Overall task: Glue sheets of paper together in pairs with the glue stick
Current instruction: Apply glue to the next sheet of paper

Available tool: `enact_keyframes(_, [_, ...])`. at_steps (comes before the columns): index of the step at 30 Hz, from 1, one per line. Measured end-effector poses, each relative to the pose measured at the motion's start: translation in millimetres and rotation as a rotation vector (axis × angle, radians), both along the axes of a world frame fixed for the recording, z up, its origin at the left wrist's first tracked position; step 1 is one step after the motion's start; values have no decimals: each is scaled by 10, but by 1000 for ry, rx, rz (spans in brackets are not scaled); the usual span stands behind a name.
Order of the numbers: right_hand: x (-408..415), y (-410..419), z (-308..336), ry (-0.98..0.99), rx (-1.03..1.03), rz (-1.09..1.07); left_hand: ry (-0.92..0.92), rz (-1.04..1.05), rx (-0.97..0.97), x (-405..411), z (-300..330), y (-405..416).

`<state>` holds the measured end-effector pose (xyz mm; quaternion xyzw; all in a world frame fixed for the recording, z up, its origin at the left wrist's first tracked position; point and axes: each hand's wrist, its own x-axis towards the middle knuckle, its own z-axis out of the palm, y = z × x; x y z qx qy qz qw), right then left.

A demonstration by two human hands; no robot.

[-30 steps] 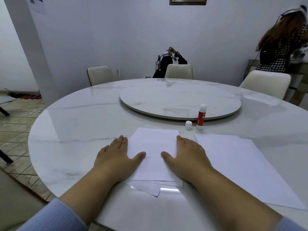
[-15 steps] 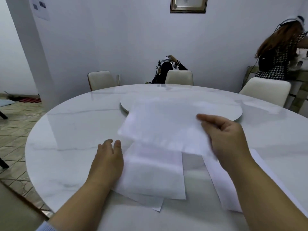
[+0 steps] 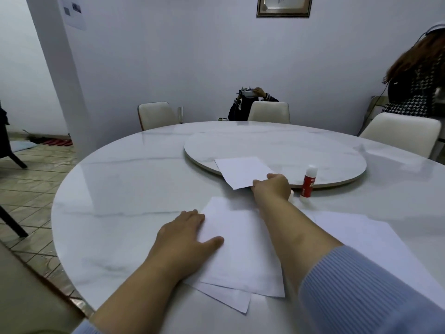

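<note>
One loose sheet [image 3: 242, 171] sits pinched at its near corner in the right hand [image 3: 272, 186], fingers closed on it, the far end lying over the turntable rim [image 3: 337, 184]; the left hand [image 3: 185, 235] lies flat with fingers spread, pressing down the near stack of sheets [image 3: 243, 251] on the surface [image 3: 125, 189], with a larger sheet [image 3: 356, 237] to the right. Paper this thin looks weightless and floppy, likely to slide on the glossy marble, so an edge or corner pinch with a flat palm as anchor suits it. The uncapped glue stick [image 3: 308, 183] stands upright just right of the right hand; it looks rigid and light, best gripped round the barrel.
</note>
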<state>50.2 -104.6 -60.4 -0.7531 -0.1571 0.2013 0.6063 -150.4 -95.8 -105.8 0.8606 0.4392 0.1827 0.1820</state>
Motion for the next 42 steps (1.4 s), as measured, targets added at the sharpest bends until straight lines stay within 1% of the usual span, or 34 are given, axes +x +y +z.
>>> enact_keyframes(3, [23, -62, 7, -124, -107, 65, 35, -14, 12, -14, -13, 11])
enact_keyframes(4, [64, -99, 18, -192, -109, 13, 47, -22, 12, -19, -16, 15])
enact_keyframes(5, [140, -139, 24, -249, -64, -92, 57, -32, 10, -21, -17, 20])
enact_keyframes(7, [345, -274, 69, -276, 84, -337, 83, -63, 4, -26, -14, 26])
enact_keyframes(8, [470, -339, 93, -273, 100, -433, 96, -82, -2, -29, -12, 25])
enact_keyframes(9, [602, -388, 105, -256, 33, -483, 104, -105, -9, -33, -7, 25])
enact_keyframes(10, [723, -420, 111, -221, -89, -486, 109, -131, -19, -40, -1, 23])
enact_keyframes(12, [884, -461, 91, -142, -352, -400, 115, -182, -42, -58, 7, 16])
enact_keyframes(13, [931, -467, 65, -128, -419, -339, 122, -202, -51, -65, 13, 16])
enact_keyframes(15, [981, -453, 3, -170, -458, -251, 152, -235, -57, -78, 25, 20])
enact_keyframes(18, [1030, -434, -35, -243, -461, -232, 249, -272, -64, -64, 79, 37])
enact_keyframes(20, [1037, -444, -29, -316, -407, -254, 355, -304, -87, -53, 156, 75])
enact_keyframes(22, [986, -501, 44, -430, -259, -264, 472, -347, -100, -49, 265, 119])
enact_keyframes(23, [933, -550, 104, -485, -161, -238, 502, -363, -86, -39, 316, 131])
enact_keyframes(24, [878, -605, 170, -530, -74, -191, 495, -366, -63, -11, 354, 123])
enact_keyframes(25, [821, -668, 239, -575, -26, -124, 445, -354, -31, 40, 371, 87])
enact_keyframes(28, [651, -919, 387, -689, -52, 141, 219, -303, 44, 256, 299, -180])
enact_keyframes(29, [588, -1012, 403, -692, -53, 190, 199, -318, 50, 317, 247, -283])
enact_keyframes(31, [446, -1169, 391, -636, 9, 236, 239, -367, 52, 385, 131, -420])
enact_keyframes(32, [373, -1220, 363, -567, 69, 261, 272, -378, 57, 391, 83, -448])
enact_keyframes(35, [235, -1244, 176, -263, 258, 368, 318, -367, 86, 383, 15, -453])
enact_keyframes(36, [203, -1227, 104, -217, 278, 394, 323, -365, 92, 385, 8, -457])
enact_keyframes(42, [111, -1099, -141, -386, 159, 466, 326, -364, 92, 374, 14, -453])
